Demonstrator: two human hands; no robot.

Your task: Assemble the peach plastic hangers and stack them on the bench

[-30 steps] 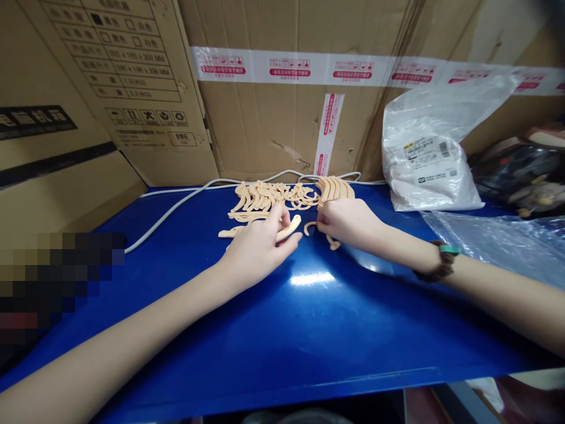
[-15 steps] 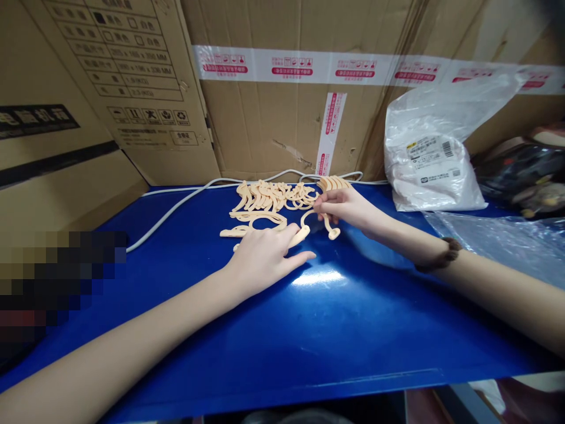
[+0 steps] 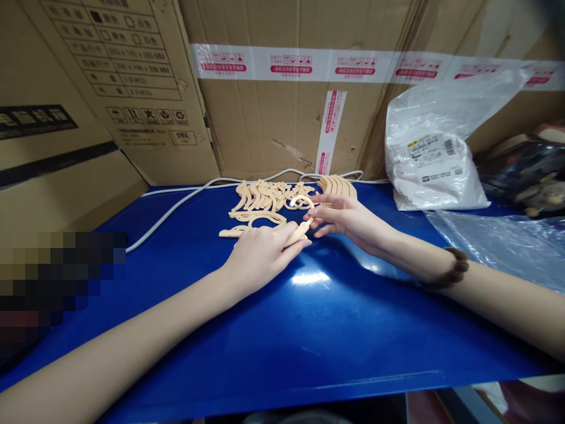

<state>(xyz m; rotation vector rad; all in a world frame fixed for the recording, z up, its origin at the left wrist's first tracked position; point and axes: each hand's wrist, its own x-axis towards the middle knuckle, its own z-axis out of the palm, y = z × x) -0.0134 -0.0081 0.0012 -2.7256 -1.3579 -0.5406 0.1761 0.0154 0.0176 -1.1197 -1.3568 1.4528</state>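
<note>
My left hand [image 3: 258, 256] is closed on a beige plastic hanger arm [image 3: 296, 235], whose rounded end points right past the thumb and forefinger. My right hand [image 3: 348, 219] pinches the stem of a beige hanger hook [image 3: 303, 199], its curve turned up and to the left. The hook's lower end meets the tip of the hanger arm; whether they are joined I cannot tell. Just beyond my left hand lie several long, slim hanger pieces [image 3: 256, 217], partly hidden by it.
Behind the hands are a row of curved hanger arms [image 3: 260, 195], loose hooks [image 3: 300, 189] and another stack of arms [image 3: 339, 185] on the blue table [image 3: 353, 330]. A white cable [image 3: 168, 221] runs along cardboard boxes [image 3: 273, 129]. A white plastic bag [image 3: 435, 171] stands right.
My right hand has brought the hook left to the hanger arm and turned it curve up. My left thumb has closed onto the arm.
</note>
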